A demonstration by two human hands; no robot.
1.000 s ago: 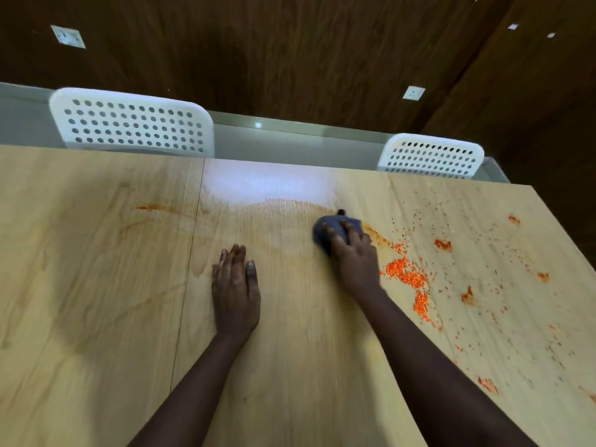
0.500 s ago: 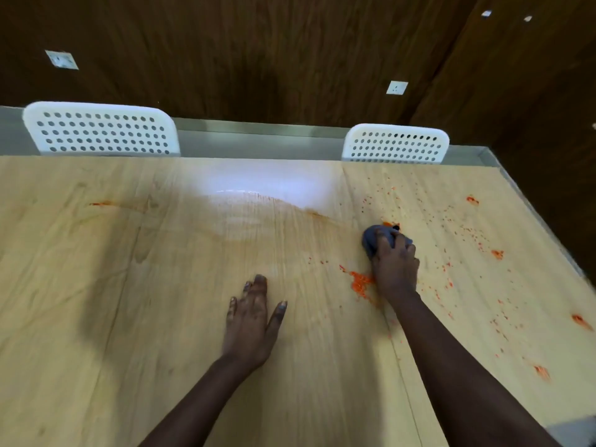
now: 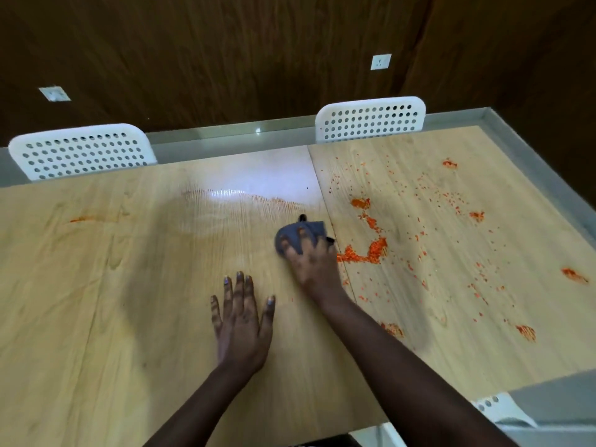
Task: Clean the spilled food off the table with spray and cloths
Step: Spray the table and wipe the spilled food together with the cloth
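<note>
My right hand (image 3: 314,264) presses a small grey cloth (image 3: 301,232) flat on the light wooden table (image 3: 113,301), fingers spread over it. Just right of that hand lies a pile of orange crumbs (image 3: 366,251), with more orange bits and smears (image 3: 451,214) scattered across the table's right half. A faint orange streak (image 3: 82,219) marks the far left, and a wet, shiny wiped patch (image 3: 232,201) lies beyond the cloth. My left hand (image 3: 242,321) rests palm down on the table, fingers straight and spread. No spray bottle is in view.
Two white perforated chair backs (image 3: 82,150) (image 3: 371,117) stand at the table's far edge, before a dark wood wall. Part of another white chair (image 3: 501,411) shows at the lower right corner. A seam (image 3: 325,204) runs through the table near my right hand.
My right hand has slid the cloth back to the left, away from the crumbs on the right half. My left hand stays flat on the table. The view has shifted.
</note>
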